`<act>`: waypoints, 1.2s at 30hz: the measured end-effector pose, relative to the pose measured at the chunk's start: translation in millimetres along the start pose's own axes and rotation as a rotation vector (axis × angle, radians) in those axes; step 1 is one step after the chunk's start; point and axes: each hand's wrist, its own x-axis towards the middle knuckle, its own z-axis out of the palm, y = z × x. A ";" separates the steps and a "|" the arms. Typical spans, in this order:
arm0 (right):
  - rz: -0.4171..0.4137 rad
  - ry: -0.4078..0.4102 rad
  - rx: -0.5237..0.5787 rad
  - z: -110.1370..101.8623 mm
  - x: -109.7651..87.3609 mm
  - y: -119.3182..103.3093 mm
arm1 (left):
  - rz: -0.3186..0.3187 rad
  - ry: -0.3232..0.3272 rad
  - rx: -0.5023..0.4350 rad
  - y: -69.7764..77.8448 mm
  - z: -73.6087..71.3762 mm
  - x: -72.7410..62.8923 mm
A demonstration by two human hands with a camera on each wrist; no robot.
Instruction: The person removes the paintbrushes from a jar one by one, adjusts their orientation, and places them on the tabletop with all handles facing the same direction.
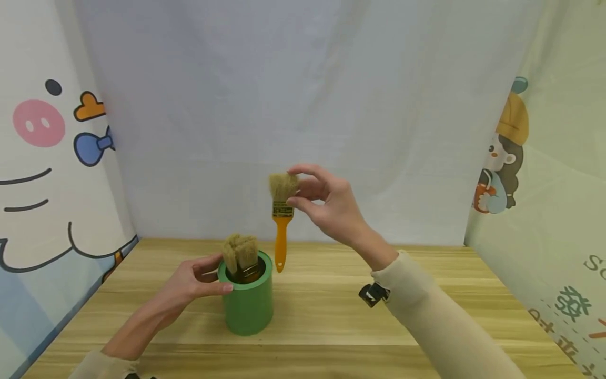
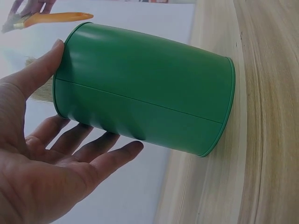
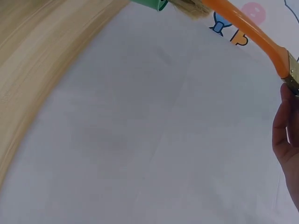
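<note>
A green can (image 1: pixel 248 310) stands upright on the table, with several paintbrushes (image 1: pixel 240 255) in it, bristles up. My left hand (image 1: pixel 191 284) holds the can by its upper part, thumb near the rim on one side and fingers along the other. In the left wrist view, the same hand (image 2: pixel 51 135) spans the green can (image 2: pixel 145 88). Above and right of the can, my right hand (image 1: pixel 329 202) pinches another paintbrush (image 1: pixel 281 231) near its metal band. That brush points bristles up, its orange handle hanging down. The right wrist view cuts off the right hand (image 3: pixel 287 135) at the edge.
The wooden table (image 1: pixel 379 321) runs back to a pale cloth backdrop (image 1: pixel 236 105). Printed cartoon panels stand on the left (image 1: pixel 57 184) and right (image 1: pixel 539 221).
</note>
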 end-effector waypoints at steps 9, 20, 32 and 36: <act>0.122 0.011 0.023 -11.3 -18.6 16.2 | -0.012 -0.016 -0.014 -1.9 -0.9 -0.5; 0.313 -0.002 0.042 -11.3 -52.9 41.6 | -0.007 -0.004 -0.011 -2.2 -0.2 -0.4; 0.514 -0.046 0.066 -9.3 -89.1 75.1 | 0.001 0.003 -0.007 -1.8 -0.1 0.9; 0.558 -0.064 0.088 -6.6 -98.7 82.1 | 0.009 0.001 -0.011 -2.3 0.1 0.9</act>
